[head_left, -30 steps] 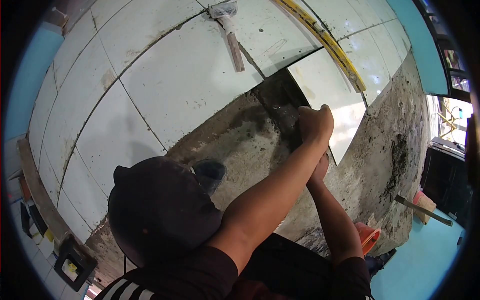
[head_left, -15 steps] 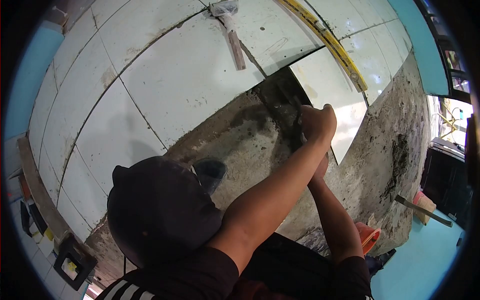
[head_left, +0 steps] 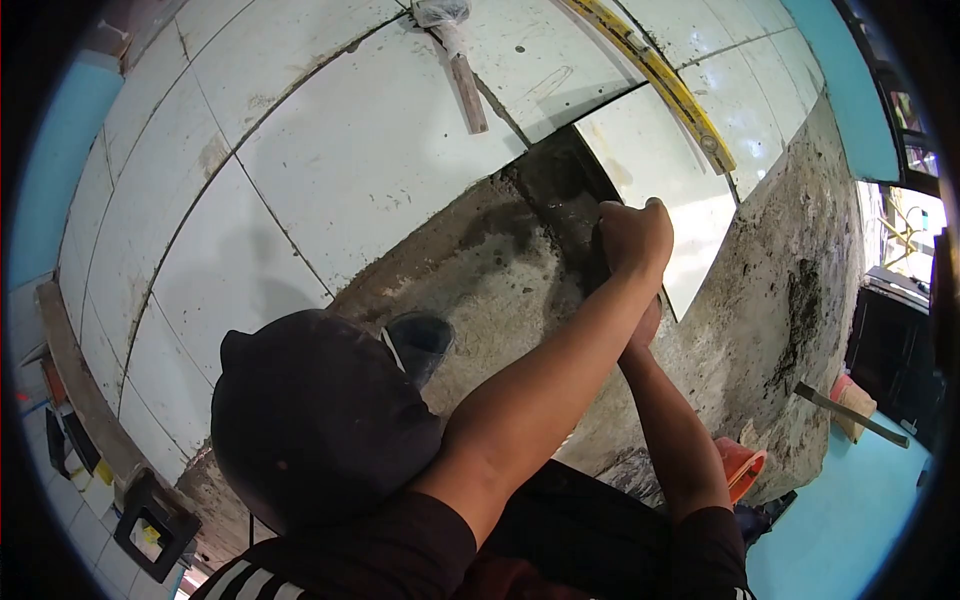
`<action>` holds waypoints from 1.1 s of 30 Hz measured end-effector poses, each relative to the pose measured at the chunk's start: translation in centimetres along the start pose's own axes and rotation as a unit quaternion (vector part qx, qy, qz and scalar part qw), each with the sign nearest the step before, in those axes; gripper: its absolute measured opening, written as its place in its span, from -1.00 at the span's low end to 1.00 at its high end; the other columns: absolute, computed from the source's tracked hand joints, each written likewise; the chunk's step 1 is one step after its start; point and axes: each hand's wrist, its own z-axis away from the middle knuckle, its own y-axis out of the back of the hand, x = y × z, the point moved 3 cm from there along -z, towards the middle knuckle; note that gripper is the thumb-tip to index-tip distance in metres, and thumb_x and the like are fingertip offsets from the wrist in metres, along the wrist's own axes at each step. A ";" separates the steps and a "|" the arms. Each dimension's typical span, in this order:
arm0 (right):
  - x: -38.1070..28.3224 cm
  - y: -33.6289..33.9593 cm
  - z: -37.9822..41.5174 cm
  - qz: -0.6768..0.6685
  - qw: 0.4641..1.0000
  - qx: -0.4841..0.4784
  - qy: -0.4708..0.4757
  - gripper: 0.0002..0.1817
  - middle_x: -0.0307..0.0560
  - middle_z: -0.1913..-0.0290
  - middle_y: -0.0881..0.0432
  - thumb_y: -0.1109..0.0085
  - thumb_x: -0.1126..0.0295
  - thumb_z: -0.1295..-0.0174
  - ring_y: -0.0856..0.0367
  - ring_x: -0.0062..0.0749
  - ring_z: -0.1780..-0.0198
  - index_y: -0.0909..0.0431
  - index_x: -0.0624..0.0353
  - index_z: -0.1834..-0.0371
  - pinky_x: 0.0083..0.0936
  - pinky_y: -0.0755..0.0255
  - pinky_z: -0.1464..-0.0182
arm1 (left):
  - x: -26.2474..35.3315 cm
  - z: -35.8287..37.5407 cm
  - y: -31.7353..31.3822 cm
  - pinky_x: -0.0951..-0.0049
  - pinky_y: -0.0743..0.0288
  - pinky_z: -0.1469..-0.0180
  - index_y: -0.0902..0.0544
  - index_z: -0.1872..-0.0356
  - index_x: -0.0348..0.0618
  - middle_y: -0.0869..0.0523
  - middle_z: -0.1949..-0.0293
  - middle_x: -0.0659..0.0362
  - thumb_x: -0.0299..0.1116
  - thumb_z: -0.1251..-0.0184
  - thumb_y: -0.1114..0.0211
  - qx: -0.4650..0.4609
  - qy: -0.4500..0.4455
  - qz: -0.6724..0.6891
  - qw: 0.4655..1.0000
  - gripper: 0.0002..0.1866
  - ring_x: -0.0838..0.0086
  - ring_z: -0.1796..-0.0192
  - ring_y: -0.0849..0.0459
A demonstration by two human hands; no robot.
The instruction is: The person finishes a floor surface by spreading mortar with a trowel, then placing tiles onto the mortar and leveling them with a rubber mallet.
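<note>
I see my left hand [head_left: 632,238] closed in a fist at the edge of the loose white tile [head_left: 665,195], over dark wet mortar [head_left: 560,205]. My right hand [head_left: 643,325] sits just below it, mostly hidden; I cannot tell its grip. A hammer [head_left: 458,62] lies on the laid tiles, well apart

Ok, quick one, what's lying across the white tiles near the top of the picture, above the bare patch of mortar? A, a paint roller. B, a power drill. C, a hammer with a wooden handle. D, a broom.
C: a hammer with a wooden handle and a pale, dusty head lies on the white tiles, up from the mortar bed where the left hand is closed in a fist.
</note>
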 end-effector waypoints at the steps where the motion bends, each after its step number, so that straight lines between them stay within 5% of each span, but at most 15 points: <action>1: 0.2 -0.2 0.1 0.001 1.000 0.001 0.004 -0.32 0.22 -0.29 -0.63 -0.42 0.17 -0.18 -0.59 0.26 -0.25 -0.53 0.28 -0.35 0.02 -0.52 -0.18 | -0.1 -0.1 -0.3 0.06 -0.61 -0.25 -0.52 -0.05 -0.71 -0.67 -0.08 -0.50 -0.33 -0.29 -0.26 0.010 -0.003 -0.001 1.000 -0.49 -0.20 -0.17 -0.74; 8: 0.1 0.0 0.1 0.024 0.999 -0.032 -0.009 -0.32 0.19 -0.27 -0.64 -0.39 0.13 -0.21 -0.59 0.23 -0.24 -0.52 0.25 -0.36 0.05 -0.52 -0.15 | 0.2 0.3 0.0 0.11 -0.62 -0.21 -0.52 -0.06 -0.75 -0.67 -0.08 -0.49 -0.34 -0.28 -0.26 0.012 0.003 0.007 1.000 -0.47 -0.12 -0.16 -0.76; 14: 1.8 -2.9 1.0 -0.239 0.958 -0.036 -0.156 -0.31 0.24 -0.31 -0.62 -0.26 -0.03 -0.33 -0.62 0.30 -0.19 -0.46 0.17 -0.42 0.05 -0.52 -0.11 | 0.0 0.4 -0.1 0.15 -0.61 -0.22 -0.48 -0.09 -0.76 -0.66 -0.10 -0.48 -0.32 -0.29 -0.27 0.018 0.008 0.025 0.999 -0.43 -0.11 -0.15 -0.75; 22: -0.1 -0.6 0.7 -0.027 1.000 0.012 0.002 -0.34 0.25 -0.34 -0.61 -0.29 0.03 -0.32 -0.59 0.28 -0.28 -0.49 0.19 -0.40 0.01 -0.52 -0.17 | -0.1 0.0 -0.3 -0.03 -0.62 -0.28 -0.43 -0.18 -0.67 -0.63 -0.14 -0.49 -0.31 -0.32 -0.26 0.003 0.006 -0.007 1.000 -0.42 -0.26 -0.20 -0.71; 30: -1.3 0.1 0.2 -0.012 0.981 -0.129 -0.143 -0.32 0.25 -0.37 -0.57 -0.28 0.04 -0.33 -0.60 0.25 -0.26 -0.47 0.16 -0.44 0.03 -0.52 -0.15 | 0.1 0.2 -0.2 -0.03 -0.59 -0.33 -0.42 -0.20 -0.66 -0.62 -0.17 -0.49 -0.32 -0.33 -0.24 -0.010 0.008 0.009 1.000 -0.43 -0.26 -0.24 -0.69; 33: -1.1 -0.2 0.6 -0.007 0.994 -0.073 -0.081 -0.34 0.24 -0.34 -0.60 -0.27 0.05 -0.33 -0.60 0.26 -0.24 -0.48 0.15 -0.43 0.04 -0.53 -0.14 | 0.0 0.3 -0.1 -0.03 -0.59 -0.33 -0.42 -0.20 -0.67 -0.62 -0.17 -0.50 -0.33 -0.33 -0.24 -0.007 0.002 0.015 1.000 -0.43 -0.26 -0.24 -0.69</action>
